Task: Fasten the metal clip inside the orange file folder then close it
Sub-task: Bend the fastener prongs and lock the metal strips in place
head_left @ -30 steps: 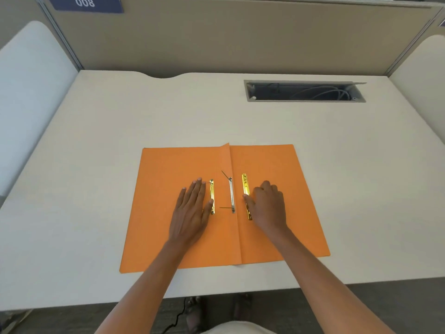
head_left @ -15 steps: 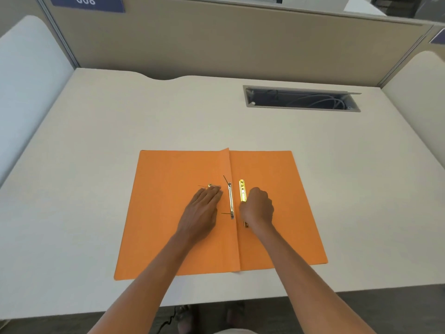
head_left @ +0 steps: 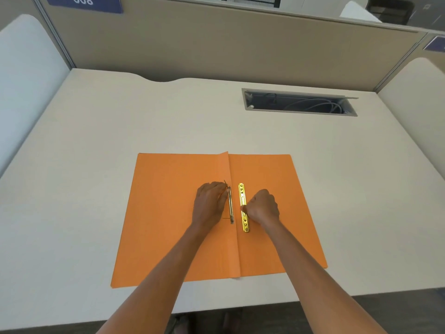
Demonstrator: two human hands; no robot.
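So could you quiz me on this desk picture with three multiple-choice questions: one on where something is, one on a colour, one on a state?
1. Where is the gold strip?
A. right of the fold
B. on the bare desk
C. in the cable box

2. What colour is the folder?
A. blue
B. orange
C. green

3. How is the folder?
A. shut
B. open flat
C. standing upright

Answers:
1 A, it lies on the folder's right half, with the right hand touching it.
2 B, both halves are orange on the pale desk.
3 B, both halves lie spread, with the left hand on the left half by the silver clip.
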